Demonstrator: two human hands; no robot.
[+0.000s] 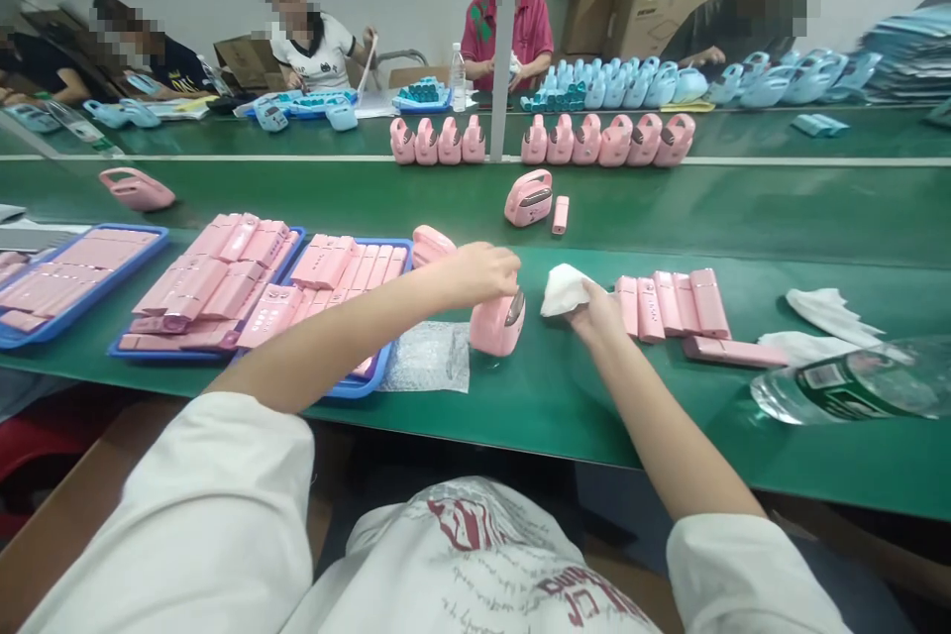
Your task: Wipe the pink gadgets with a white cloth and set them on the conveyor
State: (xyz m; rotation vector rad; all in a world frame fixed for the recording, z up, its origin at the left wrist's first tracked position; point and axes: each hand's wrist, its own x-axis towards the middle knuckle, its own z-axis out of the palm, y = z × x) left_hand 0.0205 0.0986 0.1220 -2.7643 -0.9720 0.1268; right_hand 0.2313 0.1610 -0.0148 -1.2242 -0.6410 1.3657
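Observation:
My left hand (486,272) is closed on the top of a pink handled case (496,325) with a dark oval panel, over the green table. My right hand (596,312) pinches a folded white cloth (566,289) just right of the case. Behind my left wrist lies another pink case (431,245), partly covered by the arm. A clear bubble-wrap bag (431,357) lies left of the held case. Right of my right hand, several pink bars (669,305) stand side by side.
Blue trays (382,371) of pink bars fill the left. A water bottle (854,381) and white cloth pieces (832,312) lie at the right. Pink cases (586,139) line the ledge ahead, beyond one case (529,198). People sit across the table near light-blue cases (631,84).

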